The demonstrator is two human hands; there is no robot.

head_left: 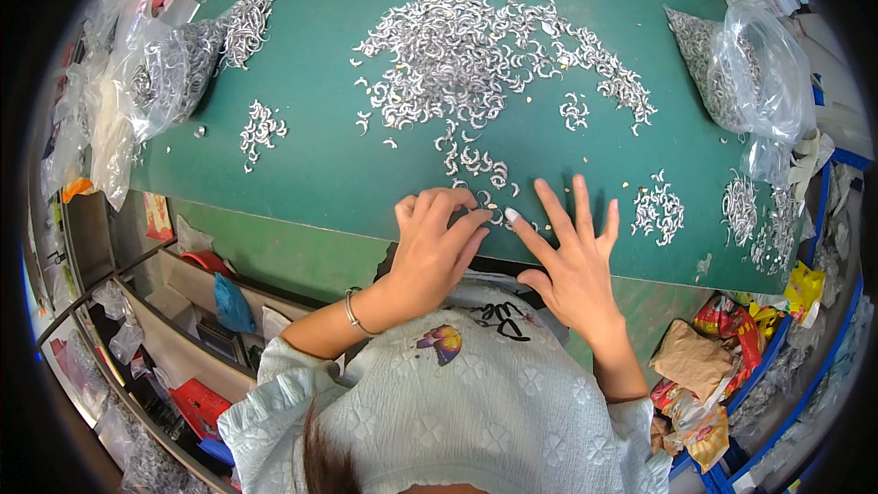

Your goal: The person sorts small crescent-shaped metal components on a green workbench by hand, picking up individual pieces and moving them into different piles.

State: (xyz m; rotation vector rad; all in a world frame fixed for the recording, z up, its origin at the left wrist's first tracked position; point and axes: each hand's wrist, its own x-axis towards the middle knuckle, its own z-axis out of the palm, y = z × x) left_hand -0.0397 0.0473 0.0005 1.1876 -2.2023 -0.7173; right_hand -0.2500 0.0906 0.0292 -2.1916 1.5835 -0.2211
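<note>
Small silvery crescent-shaped pieces lie in a big heap (448,55) on the green table (320,146). A thin trail of these pieces (476,162) runs from the heap toward my hands at the near edge. My left hand (434,233) has its fingers curled down at the table beside a few pieces; whether anything is pinched in them is hidden. My right hand (574,256) lies with fingers spread, its index fingertip, wrapped in something white, close to a few crescents. No piece shows in its grasp.
Smaller piles sit at left (262,134) and right (658,210). Clear plastic bags of pieces stand at the far left (178,69) and far right (732,69). Below the table are a shelf with red trays (197,412) at left and crumpled packaging (700,361) at right.
</note>
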